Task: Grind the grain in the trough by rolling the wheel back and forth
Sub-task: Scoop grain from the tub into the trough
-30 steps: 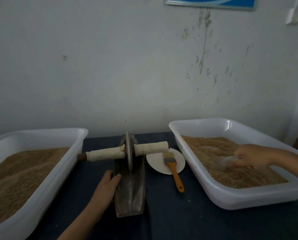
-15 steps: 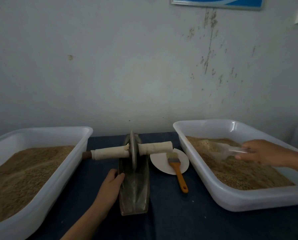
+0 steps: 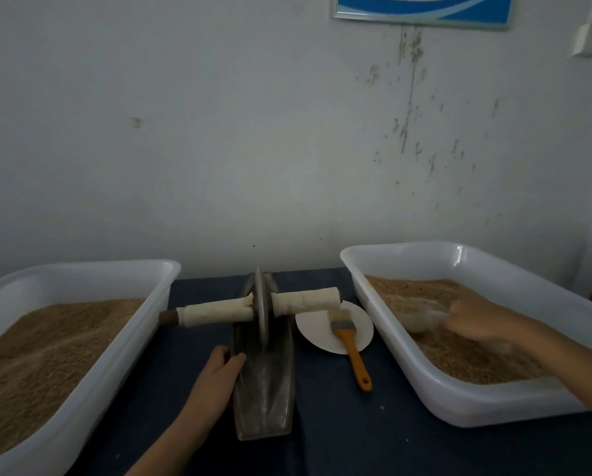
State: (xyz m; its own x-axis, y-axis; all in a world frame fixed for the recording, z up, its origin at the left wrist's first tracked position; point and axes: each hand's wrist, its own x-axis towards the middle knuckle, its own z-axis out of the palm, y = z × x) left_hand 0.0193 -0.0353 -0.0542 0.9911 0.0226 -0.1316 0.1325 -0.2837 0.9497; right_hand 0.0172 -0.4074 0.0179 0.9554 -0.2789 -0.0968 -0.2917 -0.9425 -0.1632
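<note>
Gripping: the left hand [image 3: 219, 376] grips the left rim of the trough [image 3: 263, 383], thumb hooked over the edge, fingers down the outer side.
Right hand: the right hand [image 3: 476, 321] sits in the right tub [image 3: 459, 403], right of the trough, its grip closed on a clear scoop [image 3: 425, 319] that is blurred and lies low on the grain [image 3: 459, 355].
Trough: dark and boat-shaped, it lies lengthwise on the dark blue tabletop [image 3: 339, 441]; whether any grain lies inside it cannot be told.
Wheel: the wheel [image 3: 260, 310] stands upright on edge in the far half of the trough.
Axle: the axle [image 3: 219, 312] runs crosswise through the wheel, wrapped in pale material on both sides, with a bare brown end at the left.
Plate: a white plate [image 3: 316, 326] lies just right of the trough.
Brush: an orange-handled brush [image 3: 351, 352] rests with its bristles on the plate and its handle on the tabletop.
Left tub: the left tub [image 3: 98, 369], left of the trough, holds finer brown meal [image 3: 40, 359].
</note>
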